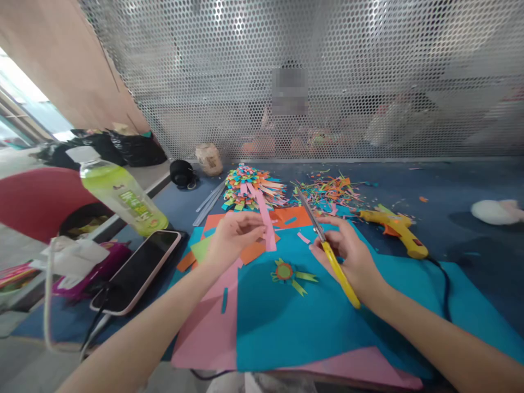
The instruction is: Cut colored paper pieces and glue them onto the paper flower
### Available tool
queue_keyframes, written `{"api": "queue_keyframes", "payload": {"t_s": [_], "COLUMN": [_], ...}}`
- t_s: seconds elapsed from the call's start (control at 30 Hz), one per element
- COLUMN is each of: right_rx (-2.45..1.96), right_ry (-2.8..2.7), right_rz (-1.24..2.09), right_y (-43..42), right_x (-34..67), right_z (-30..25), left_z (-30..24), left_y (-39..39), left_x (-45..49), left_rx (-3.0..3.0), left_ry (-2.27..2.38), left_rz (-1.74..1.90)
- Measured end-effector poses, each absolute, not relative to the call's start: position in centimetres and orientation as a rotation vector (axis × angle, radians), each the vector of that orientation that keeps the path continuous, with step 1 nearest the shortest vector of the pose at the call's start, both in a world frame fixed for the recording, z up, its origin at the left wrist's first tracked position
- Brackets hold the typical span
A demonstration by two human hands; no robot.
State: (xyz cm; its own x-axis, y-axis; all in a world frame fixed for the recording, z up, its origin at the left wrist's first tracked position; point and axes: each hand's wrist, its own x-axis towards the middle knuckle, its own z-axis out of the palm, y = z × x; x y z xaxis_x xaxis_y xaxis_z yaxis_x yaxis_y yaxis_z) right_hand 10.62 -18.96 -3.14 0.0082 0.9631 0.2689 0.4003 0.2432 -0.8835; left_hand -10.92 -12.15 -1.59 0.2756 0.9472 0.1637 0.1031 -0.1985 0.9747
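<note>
Between the fingertips of my left hand (237, 234) is a narrow pink paper strip (268, 229), held upright above the sheets. My right hand (350, 256) grips yellow-handled scissors (338, 273), their blades (309, 210) pointing up and away to the left, apart from the strip. Below and between the hands, a small green and orange rosette (284, 271) with green tails lies on a large blue sheet (270, 327). A pink sheet (204, 338) shows at the left, with orange paper (254, 254) and a green piece (200, 248) on top. A small pink scrap (303, 238) lies near the blades.
Behind the hands stand a pile of fringed colourful paper (249, 188) and loose clippings (331, 191). A yellow glue gun (393, 229) lies right, its cord trailing. Clear glue sticks (210, 202), a phone (137, 273) and a green drink bottle (123, 191) are left. A perforated metal panel (327, 82) rises behind.
</note>
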Motion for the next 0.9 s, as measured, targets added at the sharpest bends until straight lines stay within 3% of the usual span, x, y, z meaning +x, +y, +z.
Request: {"api": "queue_keyframes", "payload": {"t_s": [0.3,0.43,0.6,0.9], "right_rx": [-1.306,-1.324,-1.224,-1.201], "right_ry": [-1.592,-1.533,-1.507,-1.322], "right_rz": [0.838,0.833,0.881,0.955], "right_y": [-19.3,-19.1,-19.1,-18.6], "right_x": [10.3,10.0,10.1,10.0], "right_z": [-2.9,-3.0,-3.5,-3.5], "left_z": [-2.2,-2.3,-2.9,-2.1], "left_y": [-12.5,-13.2,-14.2,-14.7], "left_x": [-10.5,-9.8,-9.2,-10.2], "left_rx": [1.195,1.185,1.299,1.969], "left_ry": [0.908,0.879,0.793,0.58], "left_rz": [1.341,1.208,1.084,1.305]}}
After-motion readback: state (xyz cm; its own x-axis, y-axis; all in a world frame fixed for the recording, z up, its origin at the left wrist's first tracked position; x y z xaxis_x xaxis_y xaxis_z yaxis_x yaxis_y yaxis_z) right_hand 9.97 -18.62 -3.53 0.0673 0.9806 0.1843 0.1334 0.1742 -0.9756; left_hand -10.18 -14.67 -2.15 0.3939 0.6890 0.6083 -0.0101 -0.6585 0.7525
